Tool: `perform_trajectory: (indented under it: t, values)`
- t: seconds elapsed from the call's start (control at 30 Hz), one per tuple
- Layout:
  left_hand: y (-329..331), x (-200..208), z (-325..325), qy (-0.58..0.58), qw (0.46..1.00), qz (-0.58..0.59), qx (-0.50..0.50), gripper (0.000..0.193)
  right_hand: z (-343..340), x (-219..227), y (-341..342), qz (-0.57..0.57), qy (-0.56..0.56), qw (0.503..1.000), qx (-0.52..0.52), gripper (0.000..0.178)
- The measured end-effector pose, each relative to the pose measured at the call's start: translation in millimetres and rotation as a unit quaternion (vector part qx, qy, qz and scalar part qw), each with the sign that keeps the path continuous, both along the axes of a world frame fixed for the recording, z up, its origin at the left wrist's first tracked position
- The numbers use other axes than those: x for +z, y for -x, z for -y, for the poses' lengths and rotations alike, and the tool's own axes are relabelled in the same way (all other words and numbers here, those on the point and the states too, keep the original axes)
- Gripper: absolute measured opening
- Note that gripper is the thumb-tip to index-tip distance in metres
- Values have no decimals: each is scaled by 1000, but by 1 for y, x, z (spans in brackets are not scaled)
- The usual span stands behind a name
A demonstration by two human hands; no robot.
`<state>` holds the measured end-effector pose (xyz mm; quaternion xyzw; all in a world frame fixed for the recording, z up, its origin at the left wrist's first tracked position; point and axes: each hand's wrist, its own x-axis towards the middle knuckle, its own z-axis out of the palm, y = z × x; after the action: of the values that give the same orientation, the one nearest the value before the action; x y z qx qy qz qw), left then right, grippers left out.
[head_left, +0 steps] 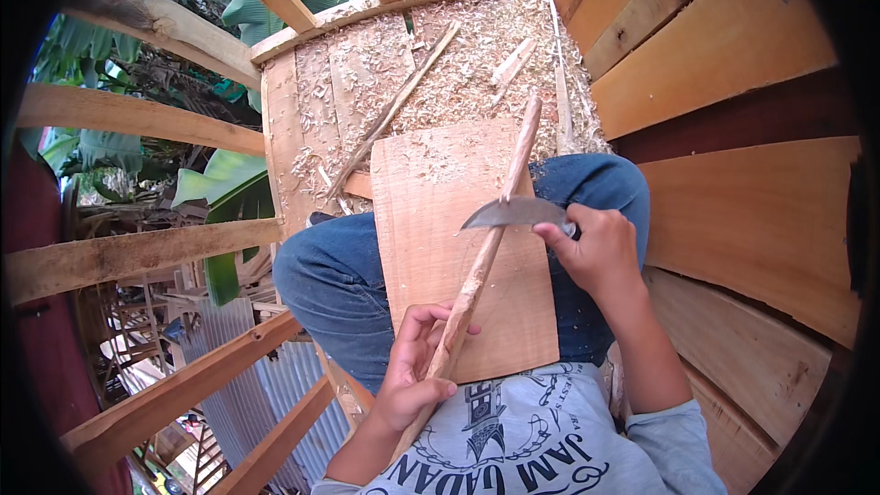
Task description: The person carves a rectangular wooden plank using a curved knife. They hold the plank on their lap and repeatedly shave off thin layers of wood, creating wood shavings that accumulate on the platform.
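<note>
A long, roughly shaved wooden stick (480, 268) slants across a flat wooden board (422, 211) on my lap. My left hand (425, 357) is wrapped around the stick's near part, thumb on one side and fingertips showing on the other. In my right hand (600, 243) is a knife (515, 213) with a broad, curved grey blade; most of its handle is hidden by my fingers. The blade lies across the stick around its middle, pointing left, with a small curl of wood beside it. The stick's near end runs against my grey shirt.
Wood shavings (440, 55) cover the plank floor ahead. A thin strip of wood (394, 110) and a short offcut (513, 64) lie among them. Slatted wooden rails (147, 119) rise on the left, with banana leaves beyond. A plank wall (752, 229) stands close on the right.
</note>
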<state>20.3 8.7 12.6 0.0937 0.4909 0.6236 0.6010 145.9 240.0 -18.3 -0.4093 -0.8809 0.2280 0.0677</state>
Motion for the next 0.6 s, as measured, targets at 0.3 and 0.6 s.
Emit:
perform_trajectory:
  t: [0.3,0.6]
  values:
    - [-7,2,14,-31,999,7,-23,73,-44,-3,1,-56,88,985,-137,62]
    - [8,-6,7,-29,999,10,-10,78,20,3,-24,-146,218,963,-61,50]
